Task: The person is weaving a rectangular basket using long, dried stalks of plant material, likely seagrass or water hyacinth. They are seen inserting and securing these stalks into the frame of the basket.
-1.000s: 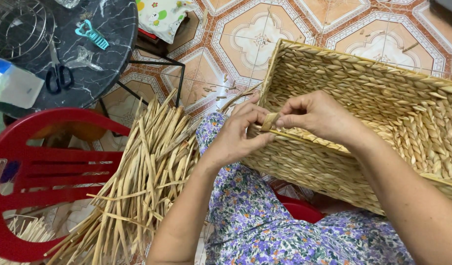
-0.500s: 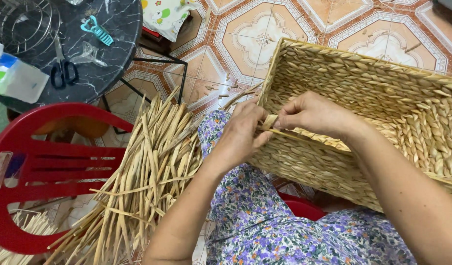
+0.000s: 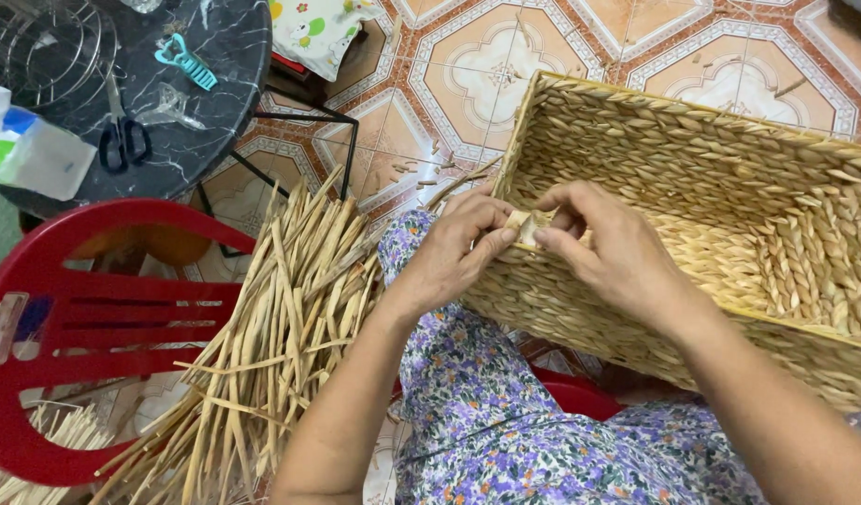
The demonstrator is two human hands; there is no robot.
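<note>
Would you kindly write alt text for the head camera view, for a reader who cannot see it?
A person's left hand and right hand pinch a pale straw strand at the rim of a rectangular woven straw basket on their lap. A pile of dried straw stalks lies beside a red plastic chair, with black-handled scissors on a dark round table.

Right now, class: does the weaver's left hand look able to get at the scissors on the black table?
Probably yes. The left hand pinches a strand at the basket rim; the scissors lie in the open on the table, only the straw bundle low between.
</note>
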